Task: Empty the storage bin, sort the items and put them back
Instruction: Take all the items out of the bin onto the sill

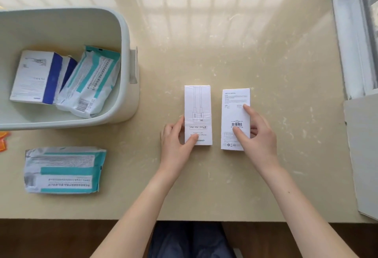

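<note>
The pale storage bin (126,39) stands at the left of the table. Inside it lie a white-and-blue box (34,76) and a teal-and-white pack (92,86). Two white cable boxes lie side by side in the middle of the table. My left hand (176,145) grips the near end of the left cable box (197,102), thumb on top. My right hand (255,133) rests on the right cable box (235,102), forefinger and thumb pressing its top face. Another teal-and-white pack (65,170) lies flat in front of the bin.
An orange scrap (3,141) shows at the left edge. A grey board (364,151) lies at the right edge under the window frame (351,33). The table's front edge (204,220) runs just above my lap.
</note>
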The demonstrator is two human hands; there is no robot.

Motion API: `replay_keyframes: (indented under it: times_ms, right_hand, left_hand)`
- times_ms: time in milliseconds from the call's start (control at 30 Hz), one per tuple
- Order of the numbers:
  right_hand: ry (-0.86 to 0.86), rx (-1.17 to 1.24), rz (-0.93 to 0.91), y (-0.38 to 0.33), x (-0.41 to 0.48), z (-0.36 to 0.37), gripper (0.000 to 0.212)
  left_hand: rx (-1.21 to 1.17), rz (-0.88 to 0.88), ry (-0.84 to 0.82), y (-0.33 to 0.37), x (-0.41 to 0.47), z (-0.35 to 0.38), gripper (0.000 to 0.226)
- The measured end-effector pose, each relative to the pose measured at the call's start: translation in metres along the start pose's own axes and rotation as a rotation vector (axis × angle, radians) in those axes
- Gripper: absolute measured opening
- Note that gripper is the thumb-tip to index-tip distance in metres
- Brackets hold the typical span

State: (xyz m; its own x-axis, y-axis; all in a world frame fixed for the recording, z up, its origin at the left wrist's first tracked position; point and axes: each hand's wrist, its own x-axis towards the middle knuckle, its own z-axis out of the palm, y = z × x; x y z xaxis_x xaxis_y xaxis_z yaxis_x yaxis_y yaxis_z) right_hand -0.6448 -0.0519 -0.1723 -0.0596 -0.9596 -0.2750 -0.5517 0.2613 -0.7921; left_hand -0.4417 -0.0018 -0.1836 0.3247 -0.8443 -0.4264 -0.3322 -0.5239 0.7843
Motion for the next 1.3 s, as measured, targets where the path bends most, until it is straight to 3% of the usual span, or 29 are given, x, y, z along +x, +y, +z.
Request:
replay_keyframes:
  times_ms: [233,533,733,1033,1133,1300]
  right_hand:
    - [0.071,0.217,0.059,-0.018,-0.005,0.005,0.056]
    - [0.027,0.381,0.014,-0.057,-0.021,0.067,0.054]
    - [0.113,0.106,-0.074,-0.051,-0.022,0.088,0.054]
    - [0.115,0.025,-0.158,-0.044,-0.023,0.091,0.051]
    - [0.078,-0.104,-0.222,-0.049,-0.028,0.076,0.05]
    - [0.049,-0.331,-0.402,-0.093,-0.045,0.019,0.048]
  left_hand:
    - [-0.038,0.01,0.011,0.0,0.001,-0.012,0.055]
    - [0.237,0.254,0.127,-0.014,0.011,-0.048,0.045]
    - [0.392,0.365,0.16,-0.03,0.012,-0.052,0.048]
    - [0.717,0.377,0.06,-0.054,0.012,-0.047,0.055]
    - [0.699,0.356,0.035,-0.038,0.005,-0.059,0.055]
    - [0.689,0.501,0.053,0.034,-0.038,-0.107,0.049]
